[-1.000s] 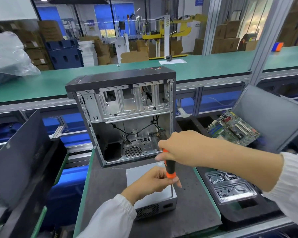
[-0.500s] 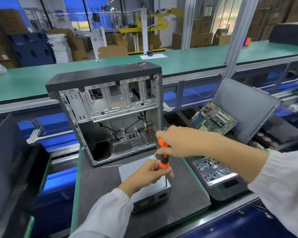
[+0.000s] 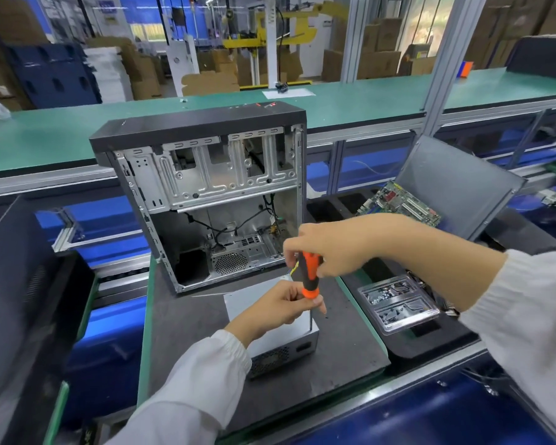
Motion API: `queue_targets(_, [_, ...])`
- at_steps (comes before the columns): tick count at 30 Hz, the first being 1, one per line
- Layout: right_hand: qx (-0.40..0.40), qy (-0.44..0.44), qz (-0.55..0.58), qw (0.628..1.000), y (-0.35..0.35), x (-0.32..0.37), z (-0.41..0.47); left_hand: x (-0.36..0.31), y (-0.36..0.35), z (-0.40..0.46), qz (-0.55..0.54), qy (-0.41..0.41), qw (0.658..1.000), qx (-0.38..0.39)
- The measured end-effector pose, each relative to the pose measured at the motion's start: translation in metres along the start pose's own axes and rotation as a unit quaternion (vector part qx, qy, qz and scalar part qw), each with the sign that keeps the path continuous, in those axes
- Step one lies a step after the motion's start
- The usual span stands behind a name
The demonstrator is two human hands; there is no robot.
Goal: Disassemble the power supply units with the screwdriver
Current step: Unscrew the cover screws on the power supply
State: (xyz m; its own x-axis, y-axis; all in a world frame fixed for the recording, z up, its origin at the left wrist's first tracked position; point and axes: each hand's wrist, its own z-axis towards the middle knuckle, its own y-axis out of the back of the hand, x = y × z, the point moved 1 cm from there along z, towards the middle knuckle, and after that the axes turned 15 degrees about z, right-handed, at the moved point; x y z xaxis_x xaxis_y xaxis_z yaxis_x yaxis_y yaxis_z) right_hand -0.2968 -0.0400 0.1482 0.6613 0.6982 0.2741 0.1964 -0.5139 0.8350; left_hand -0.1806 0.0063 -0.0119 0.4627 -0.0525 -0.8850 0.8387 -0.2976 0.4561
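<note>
In the head view the step in hand appeared to be backing out a screw at the near right corner of the PSU [image 3: 270, 332]; the right hand [image 3: 331, 248] gripped the orange-and-black handle of the screwdriver [image 3: 309, 274], held upright, while the left hand [image 3: 280, 305] pinched its lower end, steadying the shaft over the corner. The next move probably called for steady downward pressure and turning without the tip slipping; the PSU was a grey metal box with a vented near face, lying on the dark mat [image 3: 190, 348] just before the open case [image 3: 206, 194].
</note>
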Motion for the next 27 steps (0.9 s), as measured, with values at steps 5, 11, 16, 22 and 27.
queue_targets(5, [-0.118, -0.040, -0.042, 0.991, -0.006, -0.003, 0.003, -0.001, -0.001, -0.001, -0.014, -0.014, 1.000, -0.009])
queue_targets(11, [-0.017, 0.004, -0.012, 1.000, -0.003, -0.006, 0.006, -0.002, -0.003, -0.002, -0.005, 0.003, 1.000, -0.011])
queue_targets(16, [-0.028, 0.005, 0.057, 0.998, 0.001, -0.006, -0.003, -0.004, -0.003, -0.002, 0.004, 0.007, 1.000, -0.025])
queue_targets(22, [-0.073, 0.041, -0.059, 0.995, -0.008, -0.007, 0.004, -0.006, -0.006, -0.004, 0.013, 0.024, 0.999, -0.034])
queue_targets(27, [-0.040, 0.074, -0.012, 0.996, 0.001, -0.010, -0.005, -0.008, -0.009, -0.004, 0.011, 0.020, 0.999, -0.040])
